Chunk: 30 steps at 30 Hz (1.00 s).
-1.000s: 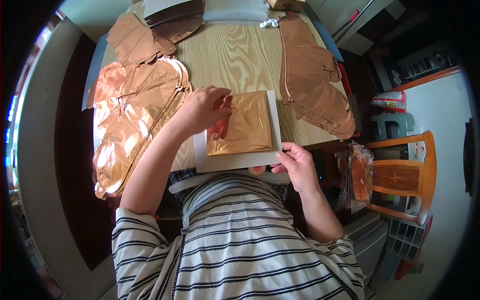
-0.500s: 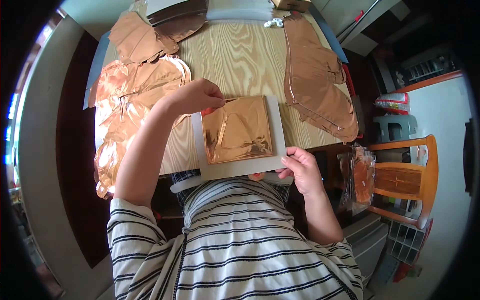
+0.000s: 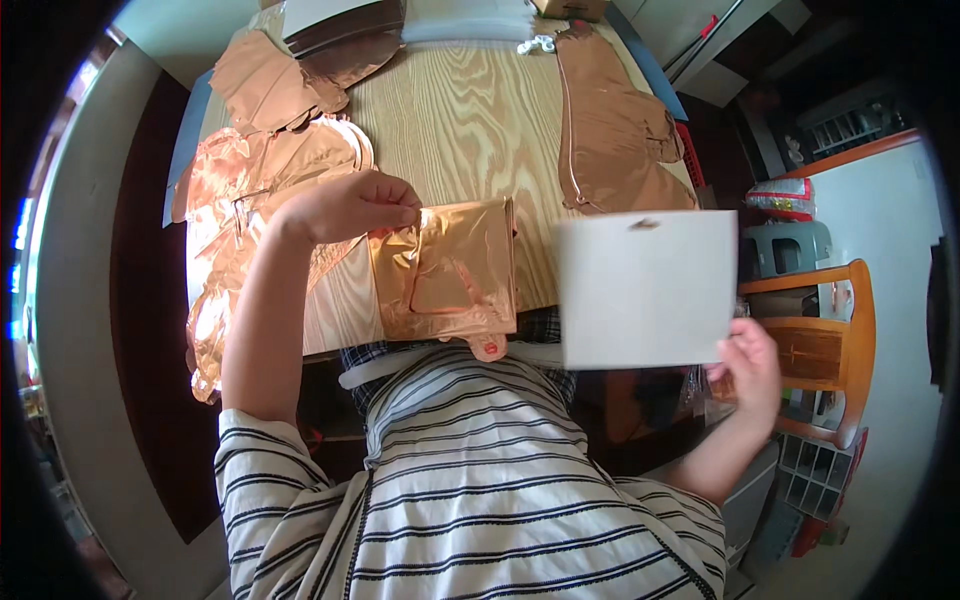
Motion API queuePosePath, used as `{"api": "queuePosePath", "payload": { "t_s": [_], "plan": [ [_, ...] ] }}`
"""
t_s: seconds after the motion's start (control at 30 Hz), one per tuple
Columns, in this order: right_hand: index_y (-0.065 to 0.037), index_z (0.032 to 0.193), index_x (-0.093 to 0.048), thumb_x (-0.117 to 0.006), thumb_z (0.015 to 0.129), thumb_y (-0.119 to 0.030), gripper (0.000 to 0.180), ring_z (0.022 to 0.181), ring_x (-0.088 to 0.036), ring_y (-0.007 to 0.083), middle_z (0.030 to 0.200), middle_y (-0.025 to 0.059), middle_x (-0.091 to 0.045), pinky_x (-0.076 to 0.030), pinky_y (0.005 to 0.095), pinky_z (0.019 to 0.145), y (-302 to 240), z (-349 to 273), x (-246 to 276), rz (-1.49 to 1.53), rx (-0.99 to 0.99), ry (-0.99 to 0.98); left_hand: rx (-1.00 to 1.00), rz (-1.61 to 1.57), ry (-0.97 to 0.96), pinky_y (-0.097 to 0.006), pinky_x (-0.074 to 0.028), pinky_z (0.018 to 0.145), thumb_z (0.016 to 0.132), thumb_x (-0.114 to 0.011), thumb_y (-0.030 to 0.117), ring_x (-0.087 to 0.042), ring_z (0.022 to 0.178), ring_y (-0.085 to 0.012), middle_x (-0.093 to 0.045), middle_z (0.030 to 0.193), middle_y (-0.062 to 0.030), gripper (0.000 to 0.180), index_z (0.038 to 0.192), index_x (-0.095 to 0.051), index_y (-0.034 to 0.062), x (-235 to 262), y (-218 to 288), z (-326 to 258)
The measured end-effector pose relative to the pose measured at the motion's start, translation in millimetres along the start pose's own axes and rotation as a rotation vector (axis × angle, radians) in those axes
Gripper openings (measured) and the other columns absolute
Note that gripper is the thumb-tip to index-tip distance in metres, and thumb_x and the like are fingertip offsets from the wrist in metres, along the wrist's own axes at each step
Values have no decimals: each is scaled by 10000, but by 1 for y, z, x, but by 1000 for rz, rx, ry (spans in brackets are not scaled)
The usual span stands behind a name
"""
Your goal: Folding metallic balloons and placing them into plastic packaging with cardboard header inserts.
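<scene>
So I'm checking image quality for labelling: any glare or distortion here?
Head view: glare streaks on the folded foil sheet pinched by the left hand; table edges bow from the fisheye; black vignette at the rim; white card evenly lit in the right hand.

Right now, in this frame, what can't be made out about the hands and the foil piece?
- Head view: left hand fingertips, tucked behind the foil square edge.
- Foil square's lower edge, lost against the striped shirt.
- White card: far face turned away; it hides the table corner behind.
- Right hand palm, behind the card's corner.
</scene>
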State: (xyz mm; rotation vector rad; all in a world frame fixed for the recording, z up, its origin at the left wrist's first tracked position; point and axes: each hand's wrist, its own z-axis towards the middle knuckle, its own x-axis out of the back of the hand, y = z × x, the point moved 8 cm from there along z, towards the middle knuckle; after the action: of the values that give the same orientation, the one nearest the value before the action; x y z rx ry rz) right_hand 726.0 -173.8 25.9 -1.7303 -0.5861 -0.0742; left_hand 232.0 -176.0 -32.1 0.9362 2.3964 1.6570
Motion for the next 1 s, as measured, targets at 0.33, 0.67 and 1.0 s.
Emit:
{"api": "queuePosePath", "payload": {
  "t_s": [0.33,0.67,1.0],
  "plan": [
    [30,1091,-600,-606,966,-76,164,668,-687,149,848,88,-674,-537,246,521,17,95,-165,154,-37,-373,26,106,10,-250,-492,637,1005,-616,232,-589,675,-74,-657,806,8,223,997,-679,18,-16,21,38],
    [5,908,-663,-678,902,-123,130,729,-655,428,788,200,-669,-539,473,682,-84,108,-178,-609,576,-11,210,466,300,-396,-542,741,932,-609,235,-702,825,-279,-730,889,-150,255,1047,-716,34,-7,15,35],
    [11,1124,-717,-627,968,-159,248,747,-657,153,967,76,-736,-547,299,743,-81,214,-240,-189,285,-491,85,303,422,-324,-508,647,987,-616,225,-635,698,-147,-675,781,-70,257,1075,-685,-6,-5,2,15]
  ]
}}
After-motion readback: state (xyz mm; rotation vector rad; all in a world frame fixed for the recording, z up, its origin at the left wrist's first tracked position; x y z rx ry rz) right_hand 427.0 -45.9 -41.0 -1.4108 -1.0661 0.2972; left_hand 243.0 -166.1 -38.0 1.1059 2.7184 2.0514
